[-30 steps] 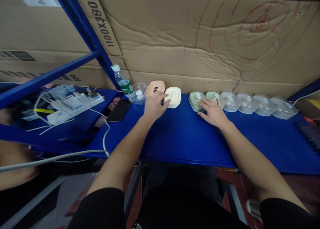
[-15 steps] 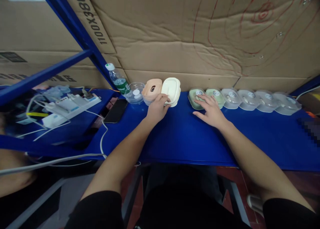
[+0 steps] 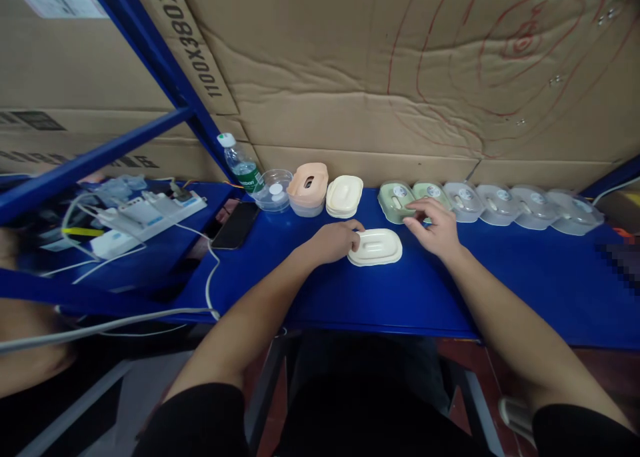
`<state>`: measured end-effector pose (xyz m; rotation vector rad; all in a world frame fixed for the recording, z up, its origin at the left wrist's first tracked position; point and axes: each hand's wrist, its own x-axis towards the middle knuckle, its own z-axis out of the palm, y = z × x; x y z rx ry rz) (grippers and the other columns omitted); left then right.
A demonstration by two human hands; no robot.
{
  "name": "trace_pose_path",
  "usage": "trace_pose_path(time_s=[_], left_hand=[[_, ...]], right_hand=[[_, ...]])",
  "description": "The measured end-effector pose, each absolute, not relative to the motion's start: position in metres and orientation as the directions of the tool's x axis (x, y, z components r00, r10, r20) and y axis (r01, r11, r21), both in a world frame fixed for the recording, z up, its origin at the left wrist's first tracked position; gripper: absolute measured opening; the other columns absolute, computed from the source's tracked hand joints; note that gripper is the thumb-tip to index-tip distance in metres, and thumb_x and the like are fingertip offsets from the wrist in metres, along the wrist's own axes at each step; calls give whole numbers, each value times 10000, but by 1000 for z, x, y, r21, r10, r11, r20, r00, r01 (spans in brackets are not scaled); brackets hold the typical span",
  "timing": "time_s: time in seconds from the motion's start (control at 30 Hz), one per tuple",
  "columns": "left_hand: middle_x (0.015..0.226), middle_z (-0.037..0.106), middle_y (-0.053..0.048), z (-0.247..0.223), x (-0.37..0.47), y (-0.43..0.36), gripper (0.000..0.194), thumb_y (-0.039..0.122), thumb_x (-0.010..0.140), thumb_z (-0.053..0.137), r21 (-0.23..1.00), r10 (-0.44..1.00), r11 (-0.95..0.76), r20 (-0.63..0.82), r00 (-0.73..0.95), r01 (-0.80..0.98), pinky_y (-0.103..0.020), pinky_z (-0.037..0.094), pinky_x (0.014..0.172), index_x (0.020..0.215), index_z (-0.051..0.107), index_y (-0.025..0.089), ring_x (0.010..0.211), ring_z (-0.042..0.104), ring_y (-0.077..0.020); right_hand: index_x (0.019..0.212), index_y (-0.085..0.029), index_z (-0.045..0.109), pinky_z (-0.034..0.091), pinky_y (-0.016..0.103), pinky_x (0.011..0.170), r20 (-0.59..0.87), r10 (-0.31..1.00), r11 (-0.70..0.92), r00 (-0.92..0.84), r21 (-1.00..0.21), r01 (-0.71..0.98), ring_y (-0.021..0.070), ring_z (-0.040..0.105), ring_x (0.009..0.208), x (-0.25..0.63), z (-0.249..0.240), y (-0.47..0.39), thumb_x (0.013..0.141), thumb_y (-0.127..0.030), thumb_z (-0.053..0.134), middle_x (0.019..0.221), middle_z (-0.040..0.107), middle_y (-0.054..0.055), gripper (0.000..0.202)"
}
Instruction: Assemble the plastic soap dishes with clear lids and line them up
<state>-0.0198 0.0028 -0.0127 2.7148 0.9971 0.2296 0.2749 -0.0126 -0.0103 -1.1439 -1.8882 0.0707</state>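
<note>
Cream plastic is what the left hand (image 3: 334, 240) is closed on: a single cream tray (image 3: 375, 247) is gripped at its 9 o'clock edge and lies flat on the blue shelf (image 3: 350, 290), apart from the cream stack (image 3: 344, 196) at its 11 o'clock. The right hand (image 3: 436, 227) is held at the tray's 2 o'clock, fingers loosely curled and pinched at the near edge of the green lidded box (image 3: 396, 200); whether that box is truly gripped cannot be told. Behind it, 1 more green box (image 3: 429, 192) and 4 clear ones (image 3: 515, 204) are lined up toward 3 o'clock. A peach tray (image 3: 309, 185), a clear bowl (image 3: 274, 190), a water bottle (image 3: 241, 160) and a phone (image 3: 235, 225) are set toward 10 o'clock.

The step in hand is judged to be the setting-down of 1 cream tray in front of the row. A green box would probably need to be brought to it, which calls for a firm pinch by the right hand and a short pull toward 7 o'clock.
</note>
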Motion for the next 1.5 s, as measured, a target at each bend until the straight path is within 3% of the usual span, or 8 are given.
trace_pose_path(time_s=[0.13, 0.3, 0.47, 0.83, 0.97, 1.2, 1.37, 1.5], left_hand=[[1377, 720, -56, -12, -21, 6, 296, 105, 939, 527, 294, 706, -703, 178, 685, 648, -369, 598, 970, 983, 795, 223, 1126, 741, -213], [1327, 711, -103, -4, -43, 21, 255, 278, 988, 639, 362, 822, -463, 517, 238, 809, -392, 597, 999, 1217, 743, 229, 1253, 690, -271], [1373, 660, -142, -6, -74, 44, 374, 361, 914, 750, 451, 856, -252, 517, -20, 856, -461, 609, 957, 1268, 716, 245, 1168, 710, -334], [1295, 745, -117, -12, -80, 54, 173, 279, 963, 633, 521, 779, -421, 627, 1, 742, -423, 561, 1051, 1119, 678, 220, 1194, 699, -261], [1173, 769, -83, 0, -68, 43, 227, 449, 979, 640, 660, 765, -488, 639, -86, 571, -310, 574, 692, 1062, 617, 239, 776, 694, -157], [558, 470, 94, 20, -39, 12, 479, 709, 936, 663, 950, 929, -312, 301, 216, 15, -216, 289, 369, 910, 503, 258, 363, 392, -69], [604, 544, 64, 13, -25, 6, 491, 682, 907, 713, 991, 923, -74, 109, 368, -108, -198, 269, 370, 874, 523, 230, 395, 416, -59], [637, 583, 47, 5, -20, 9, 383, 588, 1003, 610, 993, 943, -116, 104, 317, 21, -221, 327, 406, 1061, 634, 210, 421, 473, -85]], right_hand=[[1160, -250, 789, 639, 445, 769, 550, 740, 646, -386, -422, 636, 225, 725, 763, 269, -13, -15, 952, -632, 667, 1186, 789, 102, 452], [1274, -259, 758, 646, 475, 875, 418, 743, 666, -522, -384, 640, 282, 775, 965, 264, -12, -18, 893, -704, 729, 1310, 770, 99, 587], [1291, -271, 758, 645, 492, 910, 369, 748, 662, -551, -359, 658, 314, 771, 1105, 263, -15, -16, 936, -673, 686, 1308, 777, 85, 541], [1457, -266, 672, 645, 534, 958, 283, 798, 602, -532, -331, 727, 354, 751, 1204, 263, -18, -14, 940, -668, 689, 1425, 731, 110, 655], [1520, -271, 615, 611, 585, 1026, 269, 807, 590, -526, -333, 735, 390, 715, 1269, 264, -21, -13, 931, -719, 667, 1473, 705, 118, 742], [1742, -257, 179, 617, 461, 688, 379, 877, 480, -295, -657, 582, 224, 695, 664, 266, -21, -9, 973, -802, 472, 1488, 655, 175, 987], [1202, -215, 701, 519, 366, 624, 315, 925, 381, -214, -788, 484, 208, 639, 672, 261, -13, -13, 979, -788, 515, 944, 759, 86, 643], [817, -216, 639, 423, 324, 595, 255, 957, 289, -137, -801, 524, 180, 565, 641, 261, -11, -11, 883, -828, 626, 690, 650, 19, 616]])
